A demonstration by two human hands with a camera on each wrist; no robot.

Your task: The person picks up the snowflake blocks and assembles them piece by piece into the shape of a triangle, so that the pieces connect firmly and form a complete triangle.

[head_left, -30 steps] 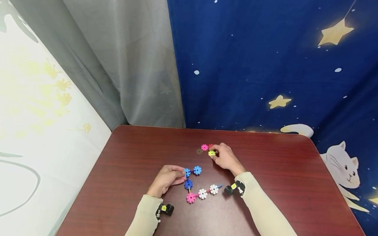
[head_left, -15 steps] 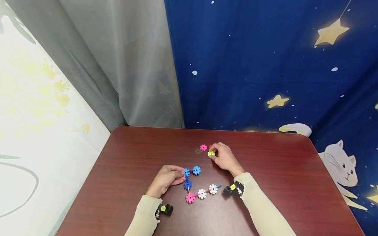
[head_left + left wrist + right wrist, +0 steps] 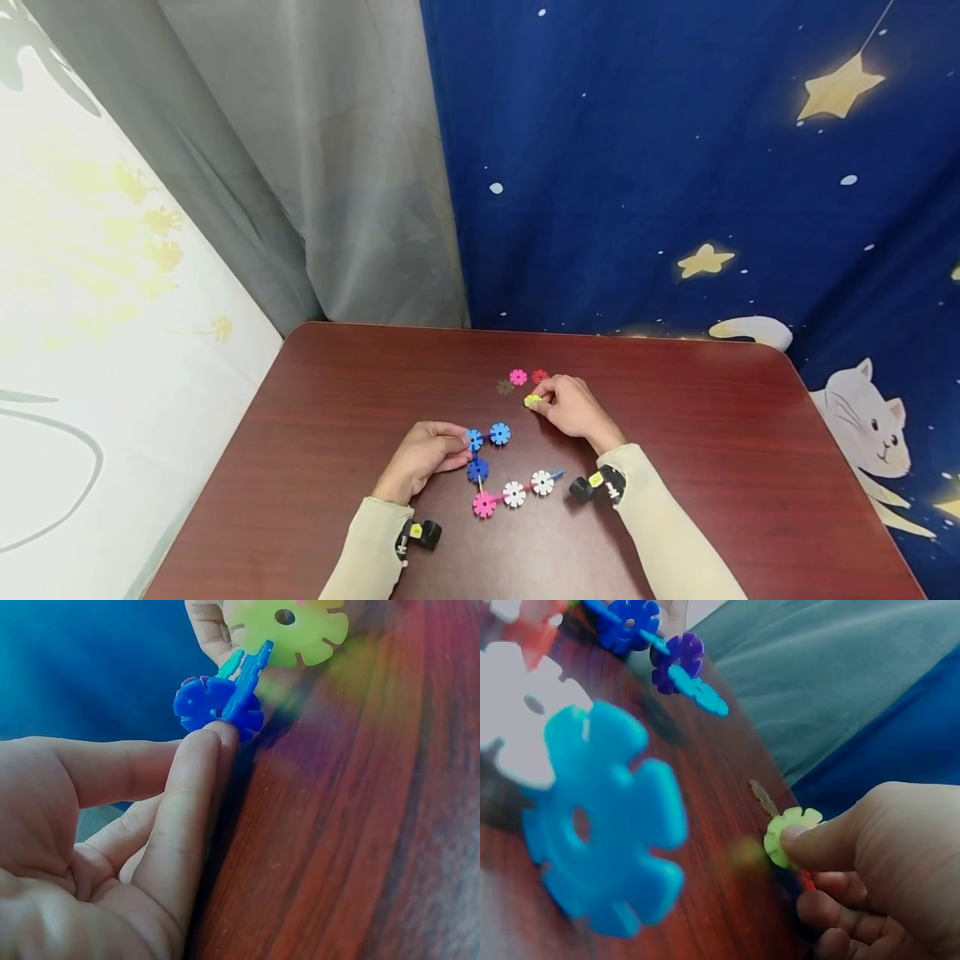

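My left hand [image 3: 422, 457] pinches a blue notched disc [image 3: 474, 439] of a linked chain of flower-shaped plastic discs. In the left wrist view, thumb and fingers meet at the edge of a blue disc [image 3: 206, 709]. The chain bends down through a dark blue disc [image 3: 477, 471] to a pink disc [image 3: 484, 504], then right through two white discs [image 3: 514, 494] to a light blue disc [image 3: 604, 817] standing on edge. Farther back, my right hand [image 3: 576, 407] pinches a yellow-green notched disc [image 3: 784, 832], thumb across its face in the right wrist view.
Behind the right hand lie loose discs: a pink one [image 3: 517, 377], a red one [image 3: 540, 376] and a dark brownish one [image 3: 506, 387]. The dark red wooden table [image 3: 360, 375] ends at a grey curtain [image 3: 375, 208] and a blue starry curtain [image 3: 585, 208].
The right hand has drawn the yellow-green disc slightly toward the person and tilted it, exposing the red disc behind. The left hand and chain stay put.
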